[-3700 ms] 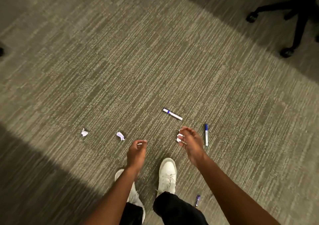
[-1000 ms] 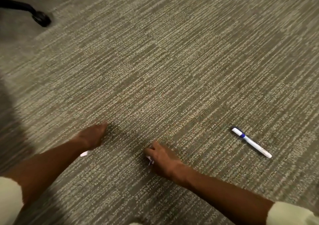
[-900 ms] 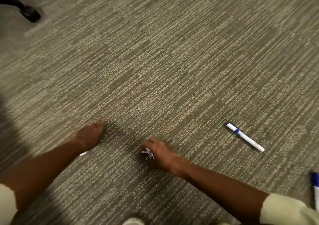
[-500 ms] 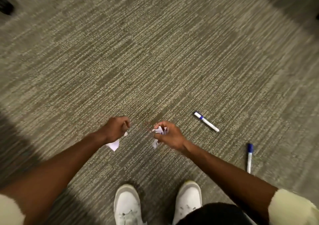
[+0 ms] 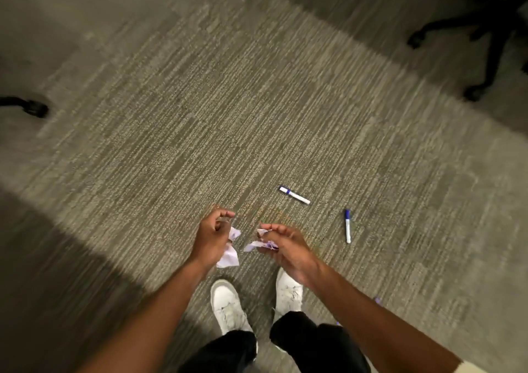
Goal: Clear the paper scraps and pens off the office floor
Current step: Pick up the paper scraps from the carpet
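My left hand (image 5: 213, 237) holds white paper scraps (image 5: 230, 254) that hang below its fingers. Just to its right, my right hand (image 5: 281, 245) grips more crumpled paper scraps (image 5: 258, 244). Both hands are raised above the grey carpet, in front of my white shoes. A white marker with a blue band (image 5: 294, 195) lies on the carpet beyond my right hand. A second marker with a blue cap (image 5: 347, 225) lies further right. A small blue item (image 5: 377, 300) shows by my right forearm, mostly hidden.
My white shoes (image 5: 228, 307) stand on the striped carpet below the hands. A black office chair base with castors (image 5: 485, 35) sits at the far right. Another chair castor (image 5: 34, 107) is at the left edge.
Both hands picked scraps off the carpet and lifted them as I straightened up. The view rose and pulled back, so both markers and the chair bases came into sight.
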Available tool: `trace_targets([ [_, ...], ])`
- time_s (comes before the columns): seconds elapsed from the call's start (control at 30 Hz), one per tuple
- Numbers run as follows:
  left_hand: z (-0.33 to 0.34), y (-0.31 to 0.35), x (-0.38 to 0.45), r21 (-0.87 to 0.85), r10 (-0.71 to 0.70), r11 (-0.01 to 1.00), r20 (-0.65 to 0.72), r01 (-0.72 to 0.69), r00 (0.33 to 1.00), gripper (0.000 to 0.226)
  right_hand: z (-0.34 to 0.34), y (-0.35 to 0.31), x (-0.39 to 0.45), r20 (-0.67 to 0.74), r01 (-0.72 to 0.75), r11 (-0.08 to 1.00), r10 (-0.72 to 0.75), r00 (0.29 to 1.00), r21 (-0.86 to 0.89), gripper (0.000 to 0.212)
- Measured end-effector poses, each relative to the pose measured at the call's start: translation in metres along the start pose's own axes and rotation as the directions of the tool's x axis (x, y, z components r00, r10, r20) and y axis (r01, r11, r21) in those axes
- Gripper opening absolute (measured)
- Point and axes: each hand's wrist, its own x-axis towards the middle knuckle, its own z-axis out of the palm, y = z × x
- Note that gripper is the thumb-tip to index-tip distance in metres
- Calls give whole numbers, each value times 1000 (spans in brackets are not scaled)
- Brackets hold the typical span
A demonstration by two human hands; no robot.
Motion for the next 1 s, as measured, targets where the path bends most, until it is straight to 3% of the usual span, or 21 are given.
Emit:
trace_targets([
  [0.43,41,154,-183,-298,-105,954,-217,37,971,20,41,-77,-252,-169,182,952,-143,975,247,15],
  [0.63,39,193,-239,-397,-105,917,-146,39,984,19,50,-81,-319,-279,307,883,-213,936,355,21],
  [1.0,35,182,-318,-348,-163,922,45,168,986,32,85,-16,-403,-529,539,675,-253,810,504,25],
])
